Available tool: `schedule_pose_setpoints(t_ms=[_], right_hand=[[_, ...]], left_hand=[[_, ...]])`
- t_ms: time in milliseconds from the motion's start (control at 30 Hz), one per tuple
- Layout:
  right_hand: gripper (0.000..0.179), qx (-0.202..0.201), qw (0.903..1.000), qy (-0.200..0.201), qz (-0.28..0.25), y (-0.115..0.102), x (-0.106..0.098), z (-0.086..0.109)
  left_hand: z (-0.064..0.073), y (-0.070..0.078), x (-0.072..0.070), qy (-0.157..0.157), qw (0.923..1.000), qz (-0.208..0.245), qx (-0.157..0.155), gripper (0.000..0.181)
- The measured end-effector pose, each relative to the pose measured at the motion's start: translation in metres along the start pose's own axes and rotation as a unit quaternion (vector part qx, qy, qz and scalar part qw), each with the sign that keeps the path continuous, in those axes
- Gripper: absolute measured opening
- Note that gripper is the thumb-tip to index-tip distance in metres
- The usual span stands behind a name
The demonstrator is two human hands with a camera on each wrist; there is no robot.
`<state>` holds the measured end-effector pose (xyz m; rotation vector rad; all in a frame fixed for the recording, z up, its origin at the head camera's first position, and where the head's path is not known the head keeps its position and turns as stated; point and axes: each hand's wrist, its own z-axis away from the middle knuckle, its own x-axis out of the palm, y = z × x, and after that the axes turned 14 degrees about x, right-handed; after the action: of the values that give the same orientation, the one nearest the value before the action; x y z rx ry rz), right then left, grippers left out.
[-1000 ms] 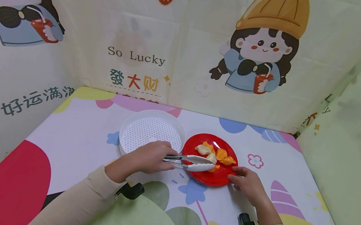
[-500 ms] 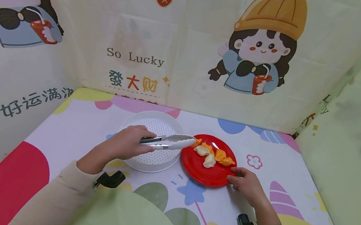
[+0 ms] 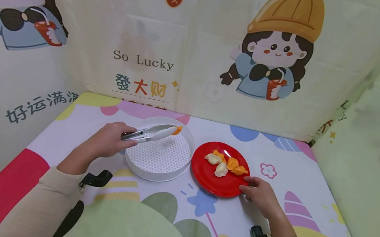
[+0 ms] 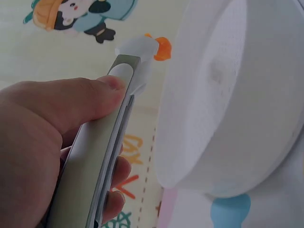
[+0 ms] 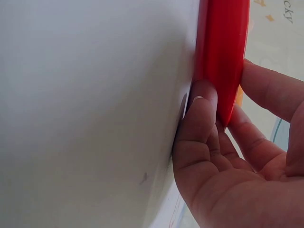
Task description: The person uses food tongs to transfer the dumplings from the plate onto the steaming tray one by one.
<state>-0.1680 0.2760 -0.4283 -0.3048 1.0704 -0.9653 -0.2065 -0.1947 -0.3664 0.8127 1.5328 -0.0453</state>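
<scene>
My left hand [image 3: 110, 139] grips a pair of tongs [image 3: 152, 132], metal with white tips and dark handles. Between the tips is an orange dumpling [image 3: 177, 130], held over the far part of a round white steamer basket [image 3: 156, 171] with a perforated bottom. In the left wrist view the thumb presses along the tongs' arm and the orange dumpling [image 4: 163, 49] pokes out past the tips. My right hand [image 3: 261, 192] pinches the rim of a red plate [image 3: 214, 185], thumb on one side and fingers on the other. Several orange and cream dumplings [image 3: 221, 169] lie on that plate.
Basket and plate stand side by side, almost rim to rim, on a table with a colourful printed cover [image 3: 177, 202]. Printed cloth walls [image 3: 200, 46] close off the back and both sides. A black strap-on camera [image 3: 97, 179] sits at the left wrist.
The left hand has lifted the tongs from the plate's front and swung them left over the basket, carrying an orange dumpling. My right hand stays at the plate's rim.
</scene>
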Motion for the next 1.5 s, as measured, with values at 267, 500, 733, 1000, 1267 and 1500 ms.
schedule_pose_setpoints(t_ms=[267,500,733,1000,1267,1500], right_hand=[[0.056,0.0,1.0,0.0,-0.004,0.0,0.0,0.001],[0.056,-0.004,1.0,0.0,-0.004,-0.001,0.0,0.002],[0.056,-0.004,1.0,0.001,-0.002,-0.001,0.0,0.002],[0.055,-0.001,1.0,0.001,-0.003,0.0,0.0,0.001],[0.056,0.0,1.0,0.0,-0.001,0.0,0.0,0.001],[0.056,0.001,1.0,0.0,-0.003,0.0,0.0,0.001]], left_hand=[[0.004,-0.018,-0.003,-0.002,0.998,-0.01,-0.063,0.056],[0.004,-0.029,-0.002,-0.005,0.9966,-0.018,-0.081,0.057],[0.004,-0.035,0.0,-0.007,0.996,-0.028,-0.085,0.056],[0.002,-0.036,0.002,-0.014,0.9942,-0.031,-0.102,0.058],[0.0,-0.033,0.003,-0.017,0.9927,-0.038,-0.113,0.058],[-0.001,-0.033,0.005,-0.016,0.9926,-0.047,-0.11,0.058]])
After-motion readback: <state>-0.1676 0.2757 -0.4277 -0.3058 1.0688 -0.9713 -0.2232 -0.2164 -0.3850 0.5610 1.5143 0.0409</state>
